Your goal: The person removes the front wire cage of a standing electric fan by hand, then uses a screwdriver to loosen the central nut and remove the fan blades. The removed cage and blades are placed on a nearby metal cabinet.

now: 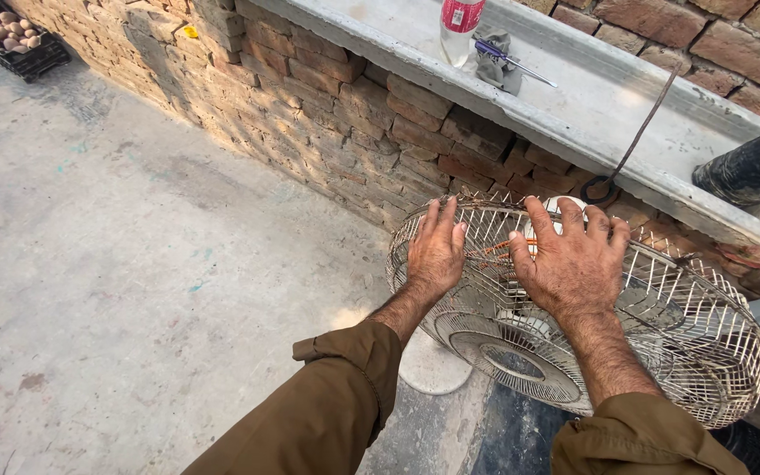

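With my left hand (435,251) and right hand (573,261) spread flat on the fan's wire guard (688,325), I'd best press evenly so the cage seats without bending.

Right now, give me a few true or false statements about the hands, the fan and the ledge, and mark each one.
1. Both hands, left hand and right hand, rest flat on the wire fan guard. True.
2. A plastic bottle stands on the concrete ledge. True.
3. The screwdriver is held in the right hand. False: it lies on a grey cloth on the ledge.
4. The wall under the ledge is smooth white plaster. False: it is bare brick.
5. The black crate on the floor sits beside the fan. False: it is far off, at the top left.
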